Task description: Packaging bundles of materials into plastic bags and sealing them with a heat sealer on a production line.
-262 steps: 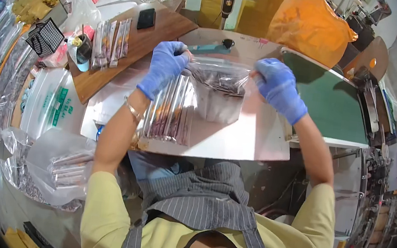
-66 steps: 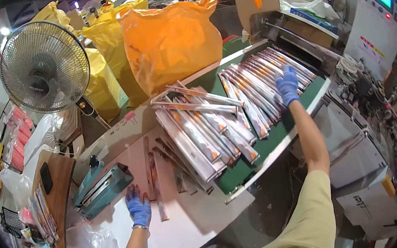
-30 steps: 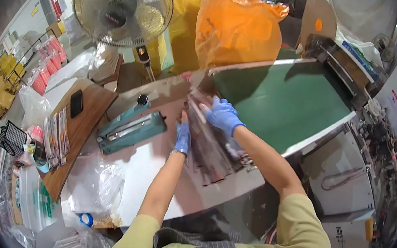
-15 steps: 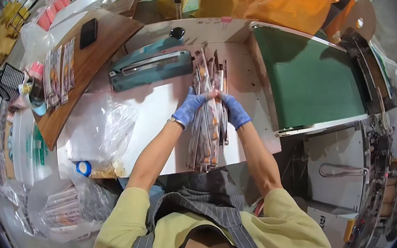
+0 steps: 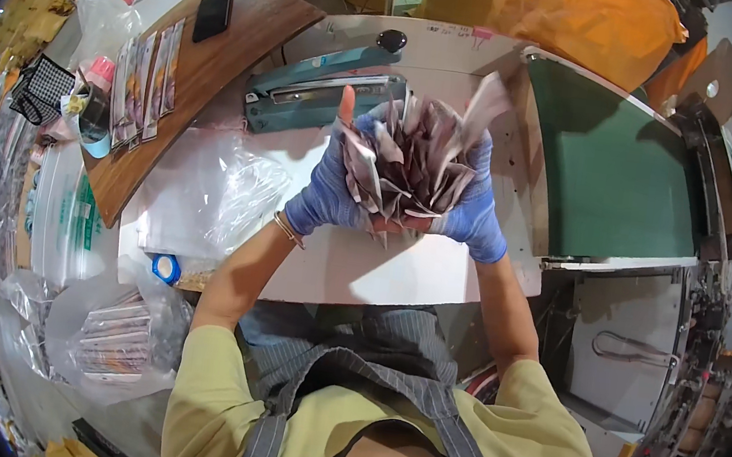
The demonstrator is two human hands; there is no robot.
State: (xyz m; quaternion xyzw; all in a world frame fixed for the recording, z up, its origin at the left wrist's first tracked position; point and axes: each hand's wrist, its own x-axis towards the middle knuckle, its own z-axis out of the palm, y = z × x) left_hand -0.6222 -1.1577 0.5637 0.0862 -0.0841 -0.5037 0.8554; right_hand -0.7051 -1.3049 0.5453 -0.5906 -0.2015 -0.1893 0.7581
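Both hands, in blue work gloves with bare fingertips showing, clasp a thick bundle of slim printed packets. The bundle is raised over the white worktable and tipped so that its uneven, fanned ends face up at me. My left hand wraps its left side, thumb sticking up. On the right side, my right hand presses inward, and its fingers are partly hidden by the packets. Behind the bundle stands a teal bag sealer with a black knob, partly covered by the packets.
A green conveyor belt borders the table at right. Clear plastic bags and a blue tape roll lie at left. The wooden board carries a phone and several packets. A bag of packets sits lower left.
The bundle was lying lengthwise, its packets pointing away from me. Now it is lifted and tipped, its ends toward me, with both hands wrapped round its sides. The view has shifted slightly.
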